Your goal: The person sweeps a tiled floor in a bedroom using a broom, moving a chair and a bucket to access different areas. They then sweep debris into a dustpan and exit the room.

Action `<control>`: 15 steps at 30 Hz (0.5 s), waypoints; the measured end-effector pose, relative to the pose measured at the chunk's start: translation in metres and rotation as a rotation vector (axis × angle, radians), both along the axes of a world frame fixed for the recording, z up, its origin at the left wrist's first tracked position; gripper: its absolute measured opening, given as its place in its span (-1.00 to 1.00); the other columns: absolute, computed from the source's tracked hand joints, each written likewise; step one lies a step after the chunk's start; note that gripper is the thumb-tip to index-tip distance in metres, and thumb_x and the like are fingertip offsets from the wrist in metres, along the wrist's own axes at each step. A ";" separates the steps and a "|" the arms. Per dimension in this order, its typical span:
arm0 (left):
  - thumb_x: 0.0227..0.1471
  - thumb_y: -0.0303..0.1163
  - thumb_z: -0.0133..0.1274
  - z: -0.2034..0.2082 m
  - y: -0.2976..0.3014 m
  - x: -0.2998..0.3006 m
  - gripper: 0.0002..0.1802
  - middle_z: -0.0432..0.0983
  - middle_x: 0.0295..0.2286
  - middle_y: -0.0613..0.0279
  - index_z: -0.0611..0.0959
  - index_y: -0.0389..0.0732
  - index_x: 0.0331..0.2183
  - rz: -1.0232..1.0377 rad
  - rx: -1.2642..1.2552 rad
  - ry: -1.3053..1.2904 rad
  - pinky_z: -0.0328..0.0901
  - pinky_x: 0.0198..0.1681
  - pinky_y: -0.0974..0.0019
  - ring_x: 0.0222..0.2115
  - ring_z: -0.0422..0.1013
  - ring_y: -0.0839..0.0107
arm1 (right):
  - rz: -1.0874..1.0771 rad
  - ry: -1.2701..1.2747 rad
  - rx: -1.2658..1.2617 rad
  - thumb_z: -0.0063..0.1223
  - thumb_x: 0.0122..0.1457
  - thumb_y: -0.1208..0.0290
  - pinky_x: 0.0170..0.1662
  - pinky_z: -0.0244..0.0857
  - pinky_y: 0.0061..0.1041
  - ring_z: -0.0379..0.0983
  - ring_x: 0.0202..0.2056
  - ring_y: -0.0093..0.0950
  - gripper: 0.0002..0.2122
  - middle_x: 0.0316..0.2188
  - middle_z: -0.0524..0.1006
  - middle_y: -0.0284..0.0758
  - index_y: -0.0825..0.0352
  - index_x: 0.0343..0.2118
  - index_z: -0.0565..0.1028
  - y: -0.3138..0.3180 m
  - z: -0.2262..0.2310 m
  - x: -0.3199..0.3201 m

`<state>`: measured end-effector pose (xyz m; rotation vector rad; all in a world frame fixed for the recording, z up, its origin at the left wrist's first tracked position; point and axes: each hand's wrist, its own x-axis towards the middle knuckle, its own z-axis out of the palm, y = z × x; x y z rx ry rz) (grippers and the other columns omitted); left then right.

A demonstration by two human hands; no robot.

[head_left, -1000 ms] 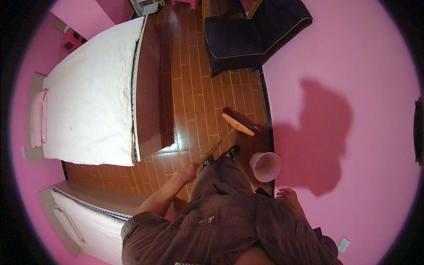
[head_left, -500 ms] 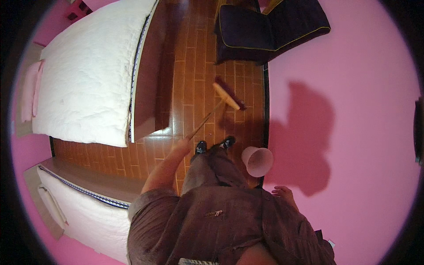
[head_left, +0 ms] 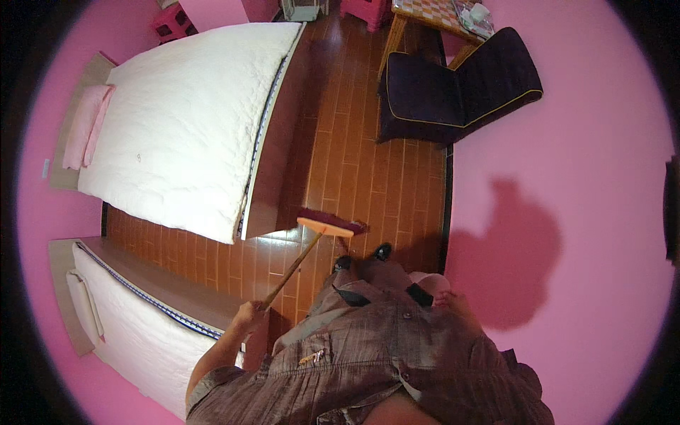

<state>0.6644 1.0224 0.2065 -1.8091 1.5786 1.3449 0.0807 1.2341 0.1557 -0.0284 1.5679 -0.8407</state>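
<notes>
A broom with an orange head and dark red bristles (head_left: pixel 327 225) rests on the wooden floor ahead of my feet. My left hand (head_left: pixel 249 316) is closed round its thin handle (head_left: pixel 289 276), which slants down to the left. My right hand (head_left: pixel 445 300) is by my right hip, in front of a pale pink bin (head_left: pixel 430 282) that shows only in part. Its fingers are too small and shadowed to read. Beside that hand is a small black patch (head_left: pixel 419 295) that I cannot make out.
A bed with a white quilt (head_left: pixel 184 134) stands at the left, another bed (head_left: pixel 152 347) nearer. A dark chair with yellow piping (head_left: pixel 425 92) and a table with a checked top (head_left: pixel 439 14) stand far right. A pink wall (head_left: pixel 595 234) runs along the right. Pink stools (head_left: pixel 173 27) are at the back.
The broom head has come nearer my feet and swung left, now lying more crosswise. My left hand has drawn back and left. The view has tilted up, showing the table. My body now covers much of the bin.
</notes>
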 end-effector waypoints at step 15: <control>-0.21 -0.47 -0.08 -0.126 -0.328 -0.327 -0.69 0.47 -0.37 -0.17 0.51 -0.35 -0.31 0.241 -0.342 0.154 0.33 -0.26 0.08 -0.30 0.42 0.02 | 0.515 0.285 0.215 -0.16 0.09 0.46 -0.26 0.36 -0.39 0.45 -0.33 -0.29 -0.73 -0.31 0.48 -0.17 0.48 -0.17 0.36 -0.113 -0.038 -0.229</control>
